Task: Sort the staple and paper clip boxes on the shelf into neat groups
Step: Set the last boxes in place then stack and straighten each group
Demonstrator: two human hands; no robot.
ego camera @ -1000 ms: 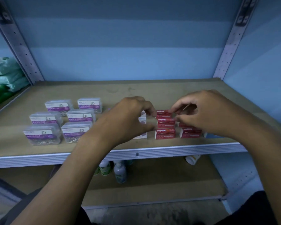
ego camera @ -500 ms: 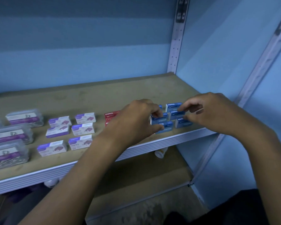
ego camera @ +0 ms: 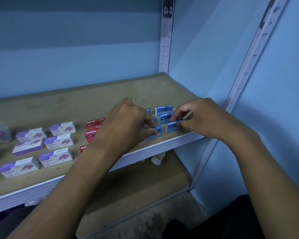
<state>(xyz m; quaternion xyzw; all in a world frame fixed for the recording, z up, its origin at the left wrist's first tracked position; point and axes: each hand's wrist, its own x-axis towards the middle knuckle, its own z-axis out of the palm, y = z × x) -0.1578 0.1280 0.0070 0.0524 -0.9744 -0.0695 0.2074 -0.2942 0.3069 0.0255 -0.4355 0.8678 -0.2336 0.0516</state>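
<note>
Shelf [ego camera: 93,104], blue staple boxes [ego camera: 163,108] under both hands [ego camera: 205,116]

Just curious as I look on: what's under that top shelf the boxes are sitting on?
Under the tan shelf board lies a lower wooden shelf. A white bottle lying on its side peeks out below the edge. The person's forearms and the board hide the rest.

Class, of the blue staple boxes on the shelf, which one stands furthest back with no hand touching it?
The back-right blue staple box: it stands clear beyond both hands, while the front ones are being pinched.
</note>
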